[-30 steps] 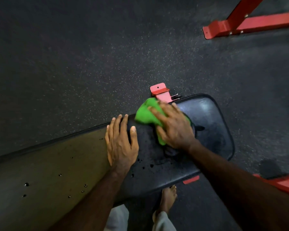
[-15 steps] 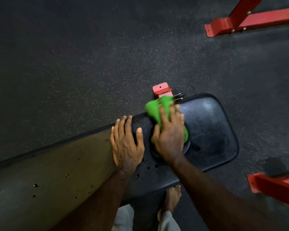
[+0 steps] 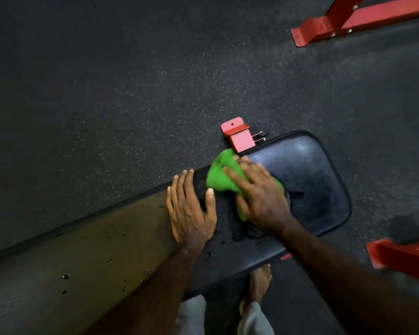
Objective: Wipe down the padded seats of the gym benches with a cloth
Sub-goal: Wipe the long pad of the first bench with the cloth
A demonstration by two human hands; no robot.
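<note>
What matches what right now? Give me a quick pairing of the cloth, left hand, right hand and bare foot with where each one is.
1 green cloth
2 left hand
3 right hand
4 bare foot

A flat on the bench pad, fingers straight
B on the floor at the bench's near edge
C pressing on the cloth
D bunched under a hand near the red bracket

Pairs: 1-D, 2-A, 3-C, 4-B

Right hand (image 3: 261, 199) presses green cloth (image 3: 221, 176) on black bench pad (image 3: 312, 180); left hand (image 3: 189, 211) flat beside.
</note>
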